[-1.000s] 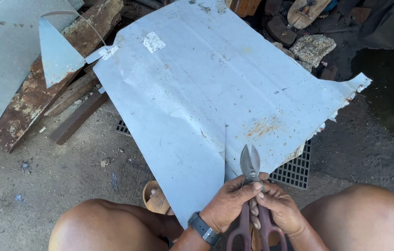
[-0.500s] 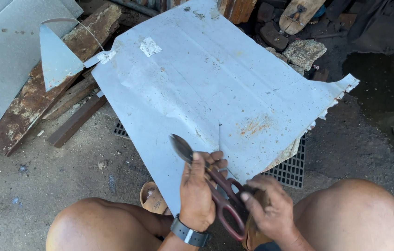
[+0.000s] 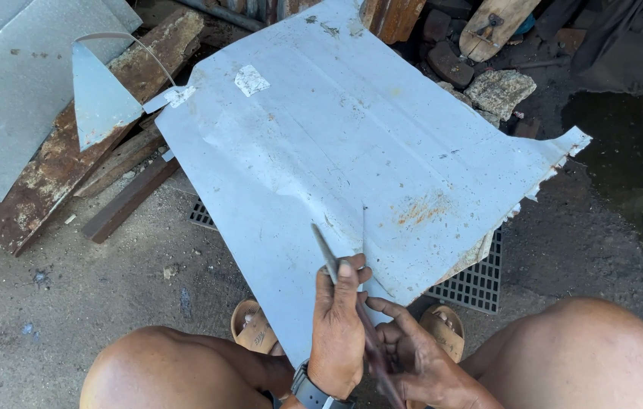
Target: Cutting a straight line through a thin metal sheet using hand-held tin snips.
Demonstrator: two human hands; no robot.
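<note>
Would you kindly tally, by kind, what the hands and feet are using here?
Tin snips: 1
Large metal sheet being cut: 1
Sandals: 2
Wristwatch: 1
Total: 5

The person's arms are bare, with no sleeves reaching the wrists, and both hands, the left hand (image 3: 339,327) and the right hand (image 3: 420,362), are ungloved. A dark wristwatch with a black strap and a grey-rimmed case (image 3: 312,392) circles the left wrist. The legs are bare over both rounded knees (image 3: 598,356), and the feet wear tan open sandals with broad straps (image 3: 255,331).
</note>
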